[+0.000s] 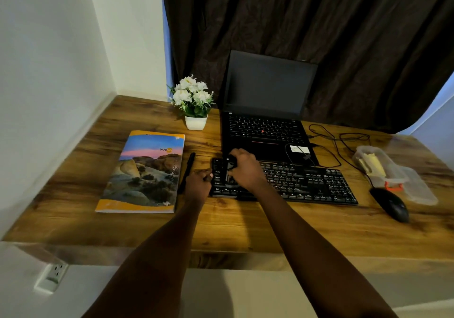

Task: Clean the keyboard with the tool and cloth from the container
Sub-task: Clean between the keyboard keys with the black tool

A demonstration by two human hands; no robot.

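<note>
one wide-angle view only, worn on the person's head, facing forward and tilted down across the wooden desk (245, 222) from its near edge. close range: the keyboard (307, 185) sits about mid-frame, the dark curtain (319, 23) behind fills the top, a white wall (49, 72) the left.

Dark tool (231, 165) rests on black keyboard's (307, 182) left end; yellow cloth (371, 166) lies in container (417, 191)
</note>
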